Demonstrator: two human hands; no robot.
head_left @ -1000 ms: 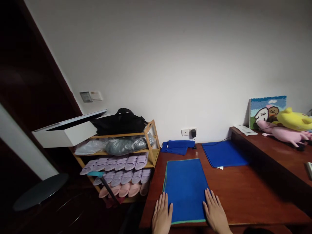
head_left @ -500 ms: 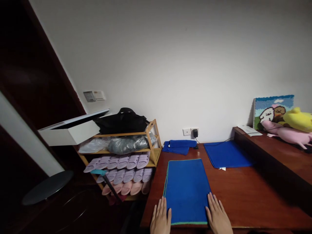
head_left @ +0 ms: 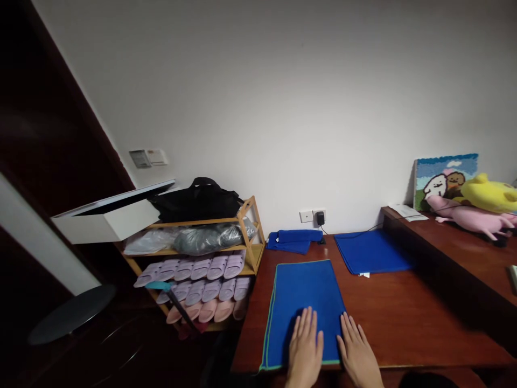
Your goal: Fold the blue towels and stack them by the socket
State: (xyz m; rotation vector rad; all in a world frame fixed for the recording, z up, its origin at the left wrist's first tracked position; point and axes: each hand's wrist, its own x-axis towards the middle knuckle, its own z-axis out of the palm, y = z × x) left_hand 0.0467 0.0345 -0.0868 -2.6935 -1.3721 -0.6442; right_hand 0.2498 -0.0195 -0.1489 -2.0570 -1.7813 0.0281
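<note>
A blue cloth (head_left: 301, 291) with green edging lies folded into a tall rectangle near the front of the brown wooden table (head_left: 396, 318). My left hand (head_left: 306, 345) rests flat on the lower middle of this cloth, fingers stretched out and pointing away from me. At the cloth's right edge lies my right hand (head_left: 357, 345), palm down with its fingers extended, partly on the cloth and partly on the table. Neither hand grips anything. Along the cloth's left side, two green-edged layers sit slightly apart.
Behind lie a small folded blue cloth (head_left: 294, 241) and a larger blue cloth stack (head_left: 374, 251). A plugged-in adapter (head_left: 320, 217) trails a cable. To the left stands a shoe rack (head_left: 251, 237) with slippers and a black bag (head_left: 200, 199). Plush toys (head_left: 468, 213) sit on the raised shelf at right.
My left hand has moved right, from the cloth's left edge onto its middle. The right hand stays at the right edge. The view has shifted slightly.
</note>
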